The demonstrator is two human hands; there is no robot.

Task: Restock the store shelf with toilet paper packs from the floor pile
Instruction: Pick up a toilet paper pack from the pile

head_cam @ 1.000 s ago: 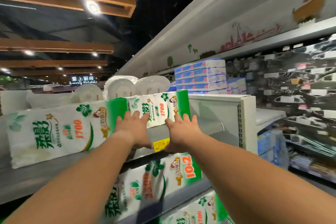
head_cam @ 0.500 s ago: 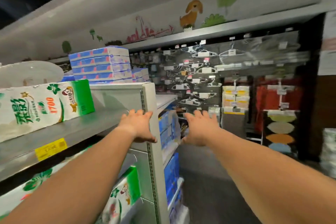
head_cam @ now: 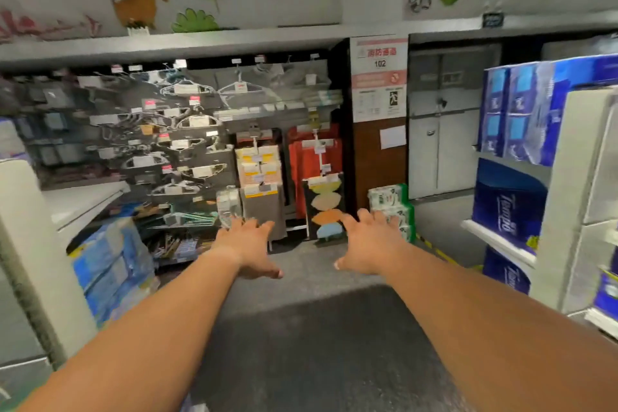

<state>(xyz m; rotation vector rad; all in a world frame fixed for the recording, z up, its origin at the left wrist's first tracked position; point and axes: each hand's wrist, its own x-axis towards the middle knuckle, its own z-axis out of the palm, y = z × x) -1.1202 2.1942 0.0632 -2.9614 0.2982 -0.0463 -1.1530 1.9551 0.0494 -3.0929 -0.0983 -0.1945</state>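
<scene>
Fingers (head_cam: 249,226) of both hands spread, holding nothing.

— What are your hands doing?
— My left hand (head_cam: 245,244) and right hand (head_cam: 369,241) reach out empty, fingers spread, above grey floor (head_cam: 311,338).
— And ahead?
— Stacked green-and-white toilet paper packs (head_cam: 389,207) stand beside a brown pillar (head_cam: 378,164).

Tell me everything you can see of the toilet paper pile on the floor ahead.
The toilet paper pile stands on the dark floor at the foot of the brown wall panel, beside the yellow floor line. White plastic-wrapped packs with green edges and print lie stacked in about three layers, roughly squared up. The right hand overlaps its lower left part in view; nothing shows it being touched. Both hands hold nothing.
</scene>
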